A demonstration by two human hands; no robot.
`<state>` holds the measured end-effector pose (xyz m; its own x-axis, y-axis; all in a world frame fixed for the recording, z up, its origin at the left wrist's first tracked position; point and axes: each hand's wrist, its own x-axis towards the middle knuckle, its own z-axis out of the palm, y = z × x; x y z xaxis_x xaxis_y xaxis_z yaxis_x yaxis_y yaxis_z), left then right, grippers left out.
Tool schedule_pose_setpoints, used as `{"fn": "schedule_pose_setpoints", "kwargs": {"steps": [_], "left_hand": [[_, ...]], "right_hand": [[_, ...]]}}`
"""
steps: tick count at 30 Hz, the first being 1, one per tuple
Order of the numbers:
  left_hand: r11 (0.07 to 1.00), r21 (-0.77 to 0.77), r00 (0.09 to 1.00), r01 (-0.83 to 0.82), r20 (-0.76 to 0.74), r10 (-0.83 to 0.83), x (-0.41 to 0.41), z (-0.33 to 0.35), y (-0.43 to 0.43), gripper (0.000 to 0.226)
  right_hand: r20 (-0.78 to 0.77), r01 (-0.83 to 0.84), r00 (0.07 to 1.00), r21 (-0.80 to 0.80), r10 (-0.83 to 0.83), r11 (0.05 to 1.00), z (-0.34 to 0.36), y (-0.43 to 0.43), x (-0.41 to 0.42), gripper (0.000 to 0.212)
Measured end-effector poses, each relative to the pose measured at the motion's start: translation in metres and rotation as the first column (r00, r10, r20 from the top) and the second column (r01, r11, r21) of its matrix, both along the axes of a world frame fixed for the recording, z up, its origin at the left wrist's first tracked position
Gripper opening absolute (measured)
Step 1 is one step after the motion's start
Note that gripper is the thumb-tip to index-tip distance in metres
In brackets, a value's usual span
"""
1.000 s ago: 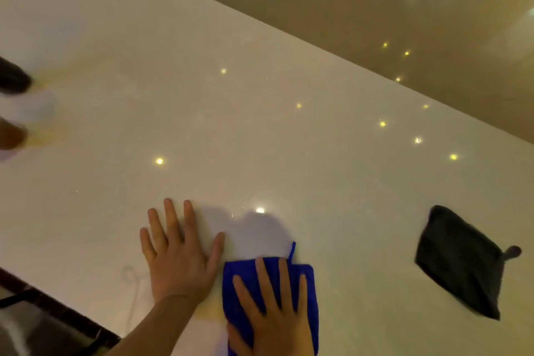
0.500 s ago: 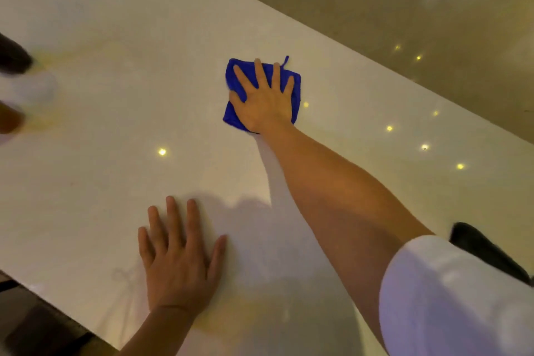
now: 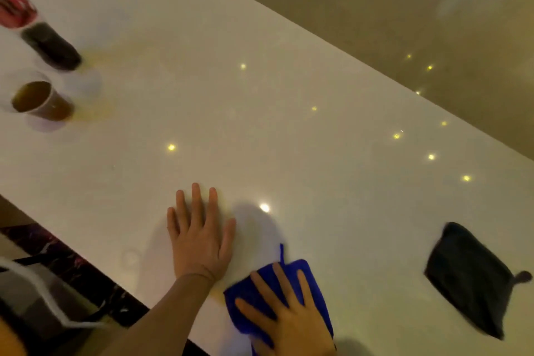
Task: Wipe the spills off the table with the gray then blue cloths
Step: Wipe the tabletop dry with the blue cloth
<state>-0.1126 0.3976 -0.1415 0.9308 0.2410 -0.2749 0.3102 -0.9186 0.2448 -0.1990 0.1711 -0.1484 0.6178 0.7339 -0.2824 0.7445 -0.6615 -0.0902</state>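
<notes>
**Blue cloth under a flat palm**

The right hand (image 3: 289,318) presses spread fingers on the fuzzy, rumpled blue cloth (image 3: 313,280), near the glossy white table (image 3: 289,130) edge. The left hand (image 3: 200,237) lies flat, fingers splayed, just beside it. The folded, dark gray cloth (image 3: 468,277) sits well right of both.

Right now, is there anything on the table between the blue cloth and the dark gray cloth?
No. In the head view, only bare white table lies between the blue cloth and the gray cloth.
</notes>
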Motion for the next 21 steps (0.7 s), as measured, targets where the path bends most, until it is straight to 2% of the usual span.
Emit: {"fn": "schedule_pose_setpoints", "kwargs": {"steps": [2,4,8,11,14,17,21], "left_hand": [[1.000,0.012,1.000,0.017,-0.013,-0.017,-0.001,-0.003,0.001,0.080],[1.000,0.020,1.000,0.024,0.018,-0.024,-0.001,-0.005,0.001,0.084],[0.999,0.044,0.999,0.029,0.025,-0.030,-0.002,-0.007,0.000,0.088],[0.997,0.077,0.999,0.015,0.034,-0.017,-0.001,-0.012,-0.001,0.092],[0.995,0.101,0.998,0.018,0.050,-0.023,0.000,-0.012,-0.002,0.093],[0.994,0.104,0.998,0.018,0.056,-0.024,0.000,-0.010,-0.005,0.093],[0.998,0.061,0.997,-0.008,0.072,0.003,0.001,-0.009,-0.003,0.089]], "right_hand": [[-0.011,-0.033,0.999,0.045,0.033,0.998,0.001,0.007,0.023,0.071],[-0.060,0.056,0.997,0.129,-0.048,0.990,0.002,0.027,0.067,0.066],[0.000,0.234,0.971,0.231,-0.240,0.944,0.000,0.086,0.205,0.062],[0.014,0.314,0.947,0.165,-0.320,0.935,-0.002,0.129,0.311,0.062],[0.006,0.324,0.945,0.102,-0.326,0.941,-0.003,0.155,0.371,0.065],[0.010,0.325,0.945,0.097,-0.327,0.941,-0.002,0.158,0.376,0.066],[0.031,0.265,0.962,0.146,-0.272,0.953,-0.004,0.132,0.296,0.065]]}}
